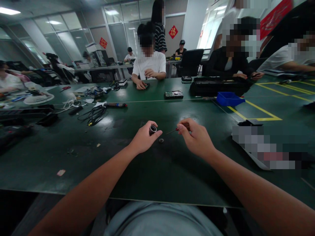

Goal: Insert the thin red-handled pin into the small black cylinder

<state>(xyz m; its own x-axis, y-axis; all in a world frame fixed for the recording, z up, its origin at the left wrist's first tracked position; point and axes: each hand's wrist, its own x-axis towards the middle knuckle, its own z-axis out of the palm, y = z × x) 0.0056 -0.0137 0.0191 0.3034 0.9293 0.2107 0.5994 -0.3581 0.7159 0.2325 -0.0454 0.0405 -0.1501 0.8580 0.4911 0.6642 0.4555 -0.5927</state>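
Note:
My left hand (145, 137) is closed around a small dark cylinder with a pale rim (153, 130), its hollow end turned up toward me. In my right hand (195, 136) is a screwdriver (177, 129) with a red-tipped handle; its thin shaft points left at the cylinder, a short gap apart. Most of the handle is hidden by my fingers. On the green table (157, 177), just below and between both hands, lies a small round metal part (161, 140) that neither hand touches.
Ahead lies a hard drive (173, 94), with a blue bin (230, 98) to its right. A pen-shaped power tool (115, 105) and a coiled black cable (94, 114) lie to the left. Across the table, a person in a white shirt (149, 65) works with both hands.

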